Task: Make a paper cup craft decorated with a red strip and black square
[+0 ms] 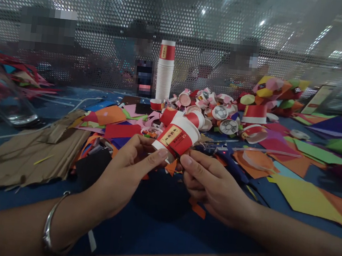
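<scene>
Between my hands, above the blue table, a red and white paper cup [179,139] is held tilted with its rim up and to the right. My left hand [137,161] pinches its lower left side, thumb across the front. My right hand [211,177] grips the cup's lower right edge between thumb and bent fingers. Part of the cup's bottom is hidden by the fingers. Just behind it lie more red paper cups [195,117], and small orange paper scraps [171,168] show below it.
Brown corrugated cardboard [31,150] and a clear glass vessel [17,103] lie left. A tall stack of paper cups [164,76] stands behind a heap of cut cup pieces [220,112]. Coloured paper sheets [307,197] spread right. People sit beyond the perforated metal screen [187,32].
</scene>
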### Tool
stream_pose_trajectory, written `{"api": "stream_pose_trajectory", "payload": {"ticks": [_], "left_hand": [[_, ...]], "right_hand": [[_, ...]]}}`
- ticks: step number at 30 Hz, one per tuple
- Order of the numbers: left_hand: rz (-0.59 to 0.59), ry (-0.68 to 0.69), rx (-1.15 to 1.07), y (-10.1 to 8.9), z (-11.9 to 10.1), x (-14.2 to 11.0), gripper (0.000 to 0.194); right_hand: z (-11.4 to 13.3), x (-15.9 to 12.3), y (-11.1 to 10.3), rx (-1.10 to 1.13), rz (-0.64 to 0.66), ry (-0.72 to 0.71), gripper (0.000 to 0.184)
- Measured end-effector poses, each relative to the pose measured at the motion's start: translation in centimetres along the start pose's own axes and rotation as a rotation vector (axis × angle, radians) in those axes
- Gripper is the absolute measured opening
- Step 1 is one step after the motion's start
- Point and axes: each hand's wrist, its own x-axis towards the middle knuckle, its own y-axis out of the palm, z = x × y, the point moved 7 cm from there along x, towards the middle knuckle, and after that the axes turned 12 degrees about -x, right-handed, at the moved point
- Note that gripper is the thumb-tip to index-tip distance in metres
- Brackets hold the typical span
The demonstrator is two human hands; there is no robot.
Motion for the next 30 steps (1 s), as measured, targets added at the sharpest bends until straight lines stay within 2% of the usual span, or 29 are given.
{"api": "stream_pose_trajectory", "payload": {"ticks": [16,26,30], "left_hand": [[0.066,0.17,0.154,0.2,-1.1,-0.2,0.031],[0.088,0.176,0.198,0.3,-1.3,0.1,0.031],[0.084,0.221,0.222,0.4,-1.5,-0.1,0.032]], "right_hand": [[-0.1,-0.3,0.1,-0.012,-0.001,-0.062,0.041],[-0.4,-0.1,0.0,-0.02,-0.011,-0.044,0.044],[-0.5,-0.2,0.0,-0.038,-0.021,-0.048,0.045]]}}
